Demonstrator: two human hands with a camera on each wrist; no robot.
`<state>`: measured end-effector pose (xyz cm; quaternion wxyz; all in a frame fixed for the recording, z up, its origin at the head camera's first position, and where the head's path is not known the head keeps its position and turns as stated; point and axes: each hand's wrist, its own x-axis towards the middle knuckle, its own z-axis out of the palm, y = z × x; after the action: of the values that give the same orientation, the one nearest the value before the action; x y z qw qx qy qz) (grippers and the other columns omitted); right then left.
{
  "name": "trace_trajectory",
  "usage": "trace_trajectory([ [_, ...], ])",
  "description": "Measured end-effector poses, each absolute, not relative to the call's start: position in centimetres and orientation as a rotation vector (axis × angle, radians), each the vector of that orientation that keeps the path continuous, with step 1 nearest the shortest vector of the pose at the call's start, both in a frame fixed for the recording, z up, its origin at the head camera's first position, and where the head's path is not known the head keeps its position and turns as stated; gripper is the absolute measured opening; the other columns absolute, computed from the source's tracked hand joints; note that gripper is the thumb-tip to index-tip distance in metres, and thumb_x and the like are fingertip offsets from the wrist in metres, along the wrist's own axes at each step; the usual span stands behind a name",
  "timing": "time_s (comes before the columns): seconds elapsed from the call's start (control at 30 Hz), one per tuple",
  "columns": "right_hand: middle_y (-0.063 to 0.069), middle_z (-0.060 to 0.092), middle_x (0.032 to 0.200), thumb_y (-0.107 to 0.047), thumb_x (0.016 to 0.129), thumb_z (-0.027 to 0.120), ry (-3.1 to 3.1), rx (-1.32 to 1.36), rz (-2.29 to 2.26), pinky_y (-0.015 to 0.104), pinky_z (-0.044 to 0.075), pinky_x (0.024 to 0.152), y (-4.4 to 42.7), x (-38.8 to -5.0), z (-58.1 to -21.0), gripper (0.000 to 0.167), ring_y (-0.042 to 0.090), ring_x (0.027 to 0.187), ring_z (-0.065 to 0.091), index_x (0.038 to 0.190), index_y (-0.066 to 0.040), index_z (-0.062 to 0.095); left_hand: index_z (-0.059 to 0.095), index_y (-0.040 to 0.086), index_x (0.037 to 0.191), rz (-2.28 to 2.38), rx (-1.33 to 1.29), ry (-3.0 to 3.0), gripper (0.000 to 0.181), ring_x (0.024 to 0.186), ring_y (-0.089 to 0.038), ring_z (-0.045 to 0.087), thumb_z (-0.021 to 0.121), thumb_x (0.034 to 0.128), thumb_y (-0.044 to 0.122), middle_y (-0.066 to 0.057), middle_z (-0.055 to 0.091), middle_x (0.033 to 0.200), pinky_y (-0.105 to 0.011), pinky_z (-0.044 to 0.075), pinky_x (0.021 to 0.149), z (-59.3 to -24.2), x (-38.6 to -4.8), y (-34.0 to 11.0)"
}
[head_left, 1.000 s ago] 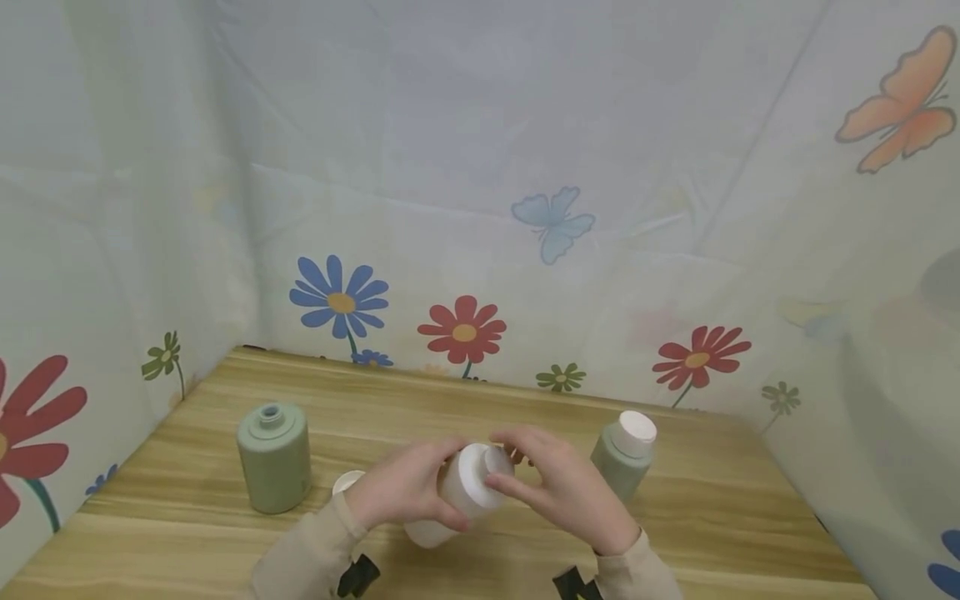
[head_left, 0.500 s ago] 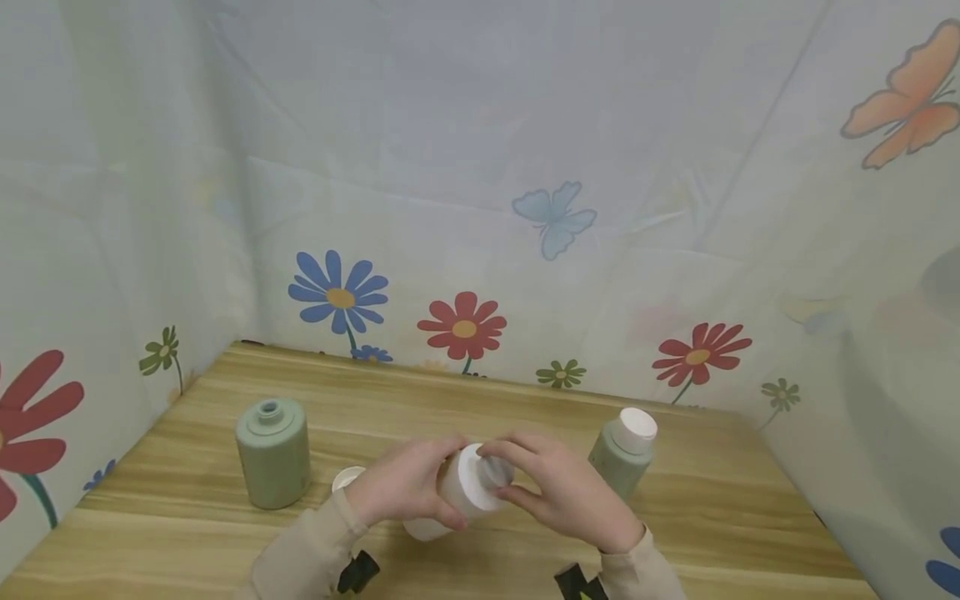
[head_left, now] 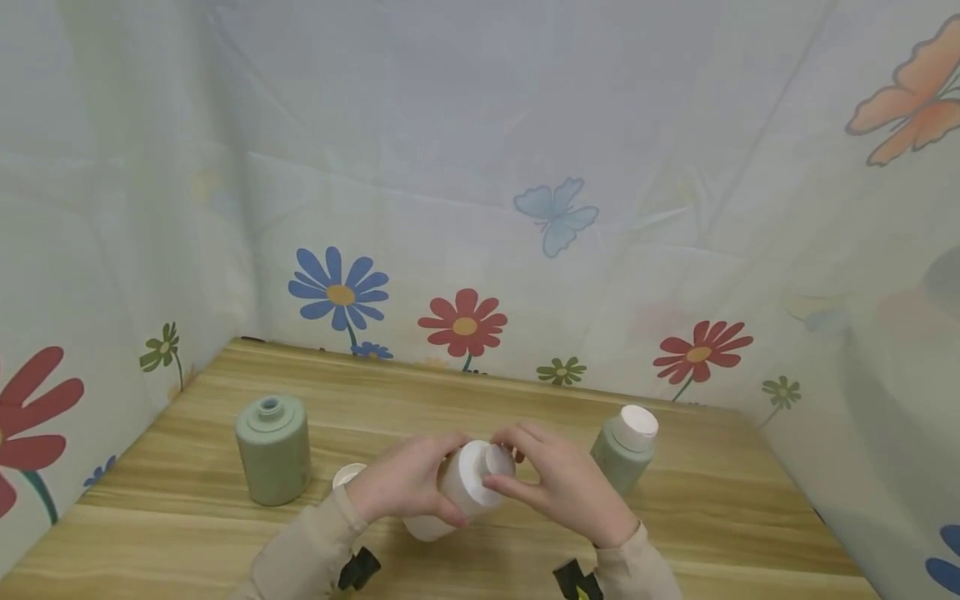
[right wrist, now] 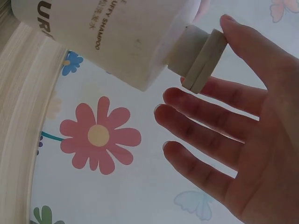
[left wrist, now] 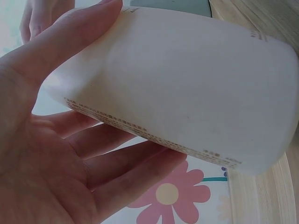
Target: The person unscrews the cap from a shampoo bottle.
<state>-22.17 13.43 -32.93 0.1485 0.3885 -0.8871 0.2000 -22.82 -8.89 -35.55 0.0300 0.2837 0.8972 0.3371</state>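
Note:
A white shampoo bottle [head_left: 457, 492] is held tilted above the table, its neck pointing up and right. My left hand [head_left: 408, 483] grips its body, thumb on one side and fingers on the other, as the left wrist view shows. At the neck sits a pale cap [right wrist: 205, 60] with a wider rim. The right hand [head_left: 562, 483] pinches this cap between thumb and index finger, while its other fingers are extended beside it. Printed lettering, including "SHAMPOO", shows on the bottle [right wrist: 121, 32] in the right wrist view.
An uncapped green bottle [head_left: 273, 454] stands at the left of the wooden table [head_left: 187, 533]. Another green bottle [head_left: 622, 458] with a white cap is behind the right hand. A round white item [head_left: 347, 475] lies partly hidden by the left wrist. A flower-printed curtain [head_left: 480, 250] surrounds the table.
The right fingers reached further over the cap half a second ago and have since drawn back to its far edge. The left hand's hold on the shampoo bottle looks unchanged.

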Motion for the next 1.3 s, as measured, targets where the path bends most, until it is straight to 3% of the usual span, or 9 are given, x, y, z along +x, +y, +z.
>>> trace_trajectory([
  [0.13, -0.012, 0.061, 0.097, -0.034, 0.085, 0.073, -2.527, 1.192, 0.543, 0.018, 0.052, 0.076, 13.59, -22.24, -32.91, 0.029, 0.001, 0.085, 0.056, 0.107, -0.019, 0.063, 0.06, 0.014, 0.117, 1.038, 0.877, 2.762, 0.065, 0.088, -0.012, 0.061, 0.09, 0.0616, 0.028, 0.002, 0.068, 0.104, -0.032, 0.052, 0.074, -35.52, -22.83, -8.76],
  [0.3, -0.004, 0.062, 0.111, -0.017, 0.081, 0.078, -2.43, 1.388, 0.464, 0.023, 0.053, 0.087, 13.92, -22.22, -32.67, 0.038, 0.008, 0.099, 0.06, 0.116, -0.012, 0.062, 0.06, 0.015, 0.116, 1.017, 0.887, 2.771, 0.064, 0.088, -0.012, 0.062, 0.09, 0.0614, 0.029, 0.002, 0.068, 0.104, -0.032, 0.052, 0.074, -35.6, -22.81, -8.75],
  [0.43, -0.001, 0.061, 0.114, -0.012, 0.08, 0.077, -2.379, 1.451, 0.442, 0.023, 0.053, 0.089, 13.95, -22.18, -32.62, 0.041, 0.011, 0.103, 0.061, 0.118, -0.01, 0.061, 0.06, 0.015, 0.116, 1.005, 0.9, 2.774, 0.064, 0.089, -0.013, 0.062, 0.09, 0.0614, 0.029, 0.001, 0.069, 0.105, -0.032, 0.052, 0.074, -35.63, -22.77, -8.85],
  [0.53, -0.003, 0.061, 0.114, -0.019, 0.083, 0.076, -2.413, 1.428, 0.478, 0.023, 0.053, 0.089, 13.88, -22.11, -32.61, 0.041, 0.009, 0.103, 0.06, 0.121, -0.011, 0.059, 0.06, 0.014, 0.116, 1.011, 0.894, 2.768, 0.064, 0.089, -0.013, 0.062, 0.09, 0.0615, 0.029, 0.001, 0.068, 0.105, -0.032, 0.052, 0.074, -35.55, -22.71, -8.88],
  [0.73, -0.007, 0.064, 0.114, -0.047, 0.089, 0.063, -2.559, 1.265, 0.585, 0.025, 0.053, 0.087, 13.73, -21.89, -32.52, 0.048, 0.004, 0.1, 0.061, 0.125, -0.014, 0.057, 0.059, 0.012, 0.12, 1.032, 0.86, 2.746, 0.067, 0.089, -0.012, 0.061, 0.09, 0.062, 0.027, 0.001, 0.068, 0.106, -0.034, 0.051, 0.076, -35.19, -22.6, -8.96],
  [0.9, -0.01, 0.065, 0.107, -0.047, 0.089, 0.063, -2.582, 1.192, 0.61, 0.023, 0.053, 0.081, 13.62, -21.84, -32.61, 0.042, 0.002, 0.093, 0.059, 0.118, -0.017, 0.06, 0.058, 0.012, 0.122, 1.034, 0.879, 2.743, 0.07, 0.09, -0.013, 0.061, 0.09, 0.0612, 0.027, 0.0, 0.068, 0.106, -0.035, 0.051, 0.076, -35.03, -22.58, -8.99],
  [1.07, -0.01, 0.064, 0.104, -0.034, 0.088, 0.069, -2.531, 1.238, 0.565, 0.02, 0.053, 0.08, 13.68, -21.9, -32.6, 0.033, 0.002, 0.09, 0.059, 0.115, -0.017, 0.062, 0.058, 0.011, 0.122, 1.018, 0.891, 2.752, 0.071, 0.091, -0.016, 0.062, 0.09, 0.061, 0.027, -0.002, 0.068, 0.107, -0.037, 0.052, 0.076, -35.13, -22.63, -8.97],
  [1.3, -0.001, 0.062, 0.116, -0.01, 0.081, 0.076, -2.385, 1.479, 0.484, 0.023, 0.053, 0.089, 14.04, -22.09, -32.47, 0.043, 0.012, 0.104, 0.061, 0.121, -0.012, 0.06, 0.058, 0.013, 0.121, 1.005, 0.879, 2.763, 0.07, 0.094, -0.017, 0.063, 0.091, 0.0608, 0.028, -0.002, 0.069, 0.109, -0.04, 0.052, 0.078, -35.4, -22.77, -9.04],
])
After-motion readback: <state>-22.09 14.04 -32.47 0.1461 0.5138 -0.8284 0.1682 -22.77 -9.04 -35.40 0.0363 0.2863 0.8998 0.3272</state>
